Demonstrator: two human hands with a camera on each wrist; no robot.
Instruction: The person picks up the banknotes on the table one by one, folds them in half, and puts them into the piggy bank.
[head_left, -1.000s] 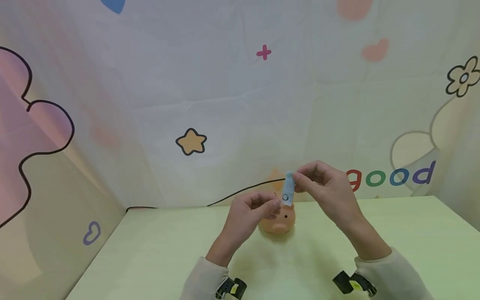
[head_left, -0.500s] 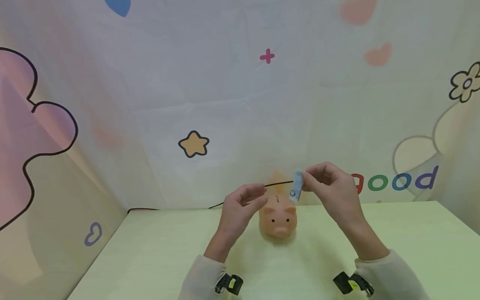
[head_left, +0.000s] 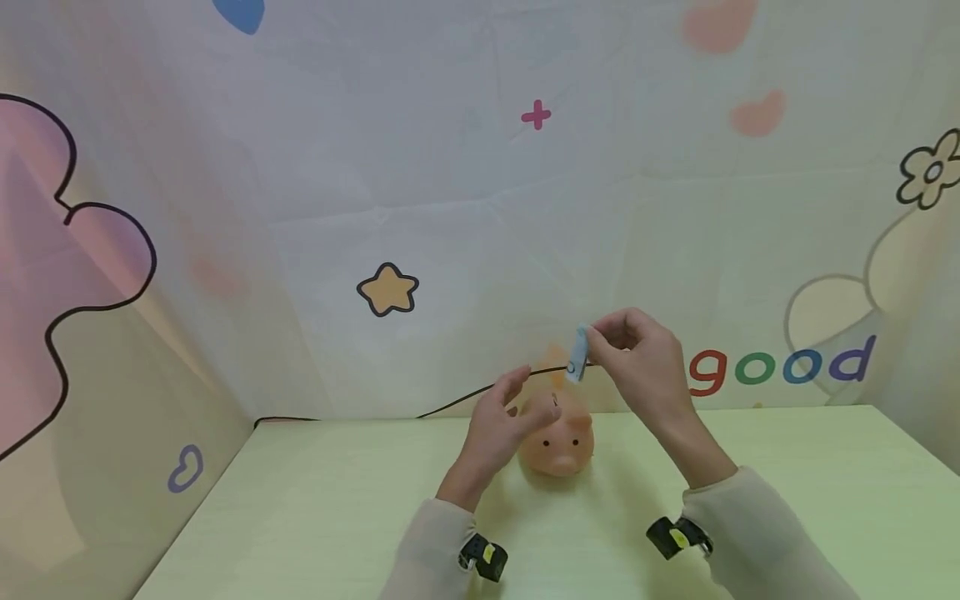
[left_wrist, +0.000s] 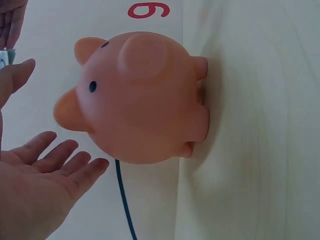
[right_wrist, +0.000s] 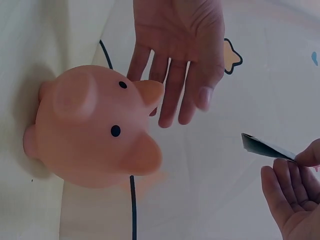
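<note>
A pink piggy bank (head_left: 564, 454) stands on the table facing me, with a dark slot on top of its back. Beside its left side, my left hand (head_left: 497, 429) is held up with spread, relaxed fingers and nothing in them; in the right wrist view those fingers (right_wrist: 175, 90) reach behind an ear. Above the pig and slightly right, my right hand (head_left: 645, 362) pinches a narrow folded blue banknote (head_left: 577, 358) by its upper end. The banknote (right_wrist: 265, 148) hangs apart from the pig (right_wrist: 95, 125) in the right wrist view.
The pale table (head_left: 337, 500) ends at a cloth backdrop (head_left: 465, 250) printed with a star, hearts and the word "good". Black wrist cameras (head_left: 483, 557) sit on both sleeves.
My left hand has let go of the banknote's lower end, moved off left, then come back toward the pig. My right hand went right, then back left and up, with the banknote.
</note>
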